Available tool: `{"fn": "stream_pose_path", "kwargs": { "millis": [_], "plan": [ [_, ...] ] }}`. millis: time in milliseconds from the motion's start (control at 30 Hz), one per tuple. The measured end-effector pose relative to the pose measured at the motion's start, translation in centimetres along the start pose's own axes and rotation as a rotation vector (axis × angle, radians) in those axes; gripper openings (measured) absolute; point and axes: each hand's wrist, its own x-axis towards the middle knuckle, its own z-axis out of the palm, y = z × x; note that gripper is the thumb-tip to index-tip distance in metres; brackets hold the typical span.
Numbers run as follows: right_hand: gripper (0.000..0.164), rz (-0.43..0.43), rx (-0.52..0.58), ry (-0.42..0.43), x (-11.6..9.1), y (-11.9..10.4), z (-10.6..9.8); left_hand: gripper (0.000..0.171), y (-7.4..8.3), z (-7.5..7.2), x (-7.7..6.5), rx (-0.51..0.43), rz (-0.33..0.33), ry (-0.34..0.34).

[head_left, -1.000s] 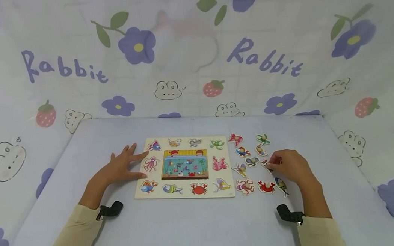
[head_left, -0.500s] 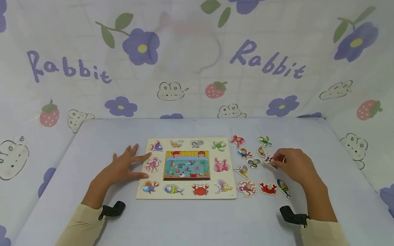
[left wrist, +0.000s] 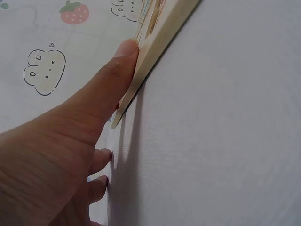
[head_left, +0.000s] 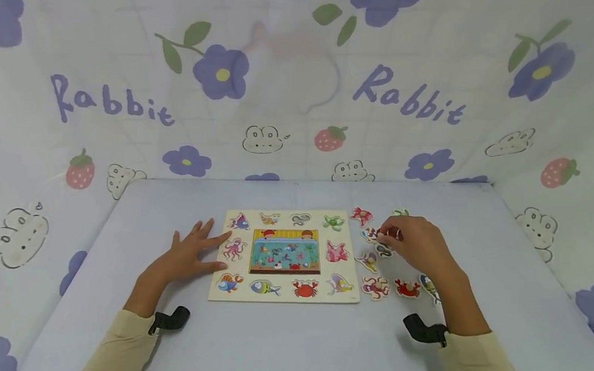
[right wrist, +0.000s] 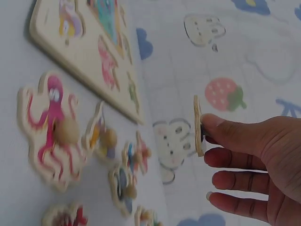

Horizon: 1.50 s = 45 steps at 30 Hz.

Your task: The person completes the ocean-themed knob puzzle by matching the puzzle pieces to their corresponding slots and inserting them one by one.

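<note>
A wooden peg puzzle board (head_left: 283, 298) with sea-animal shapes around a fish-tank picture lies on the table. My left hand (head_left: 185, 252) is spread at its left side, with thumb (left wrist: 126, 49) and index finger on the board's edge. My right hand (head_left: 418, 247) pinches a small wooden puzzle piece (right wrist: 198, 125) between thumb and fingers, lifted off the table. It shows edge-on in the right wrist view, its picture turned away. Below and beside that hand lie loose pieces, among them a grey eel (head_left: 383, 251), a red fish (head_left: 362, 215) and a yellow-purple fish (head_left: 368, 261).
An octopus piece (head_left: 375, 288) and a red crab piece (head_left: 407, 288) lie nearer the front, right of the board. A striped fish piece (head_left: 427, 284) is partly covered by the right wrist. A patterned curtain (head_left: 292, 94) rises behind the table.
My right hand has lifted the piece and moved left toward the board, now over the loose pieces there. The left hand stays at the board's edge. The head view has shifted slightly.
</note>
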Motion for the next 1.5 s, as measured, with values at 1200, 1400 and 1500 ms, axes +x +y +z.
{"fn": "stream_pose_path", "kwargs": {
  "millis": [1200, 1400, 1500],
  "plan": [
    [0.012, -0.314, -0.085, -0.112, 10.1, -12.7, 6.7, 0.082, -0.6, 0.5, 0.2, -0.016, -0.006, 0.022],
    [0.012, -0.343, -0.079, -0.103, 11.0, -14.4, 8.1, 0.081, -0.5, 0.5, 0.1, -0.007, 0.006, 0.037],
    [0.013, -0.365, -0.076, -0.105, 11.7, -15.3, 8.7, 0.080, -0.4, 0.1, 0.1, -0.004, 0.001, 0.041]
  ]
}}
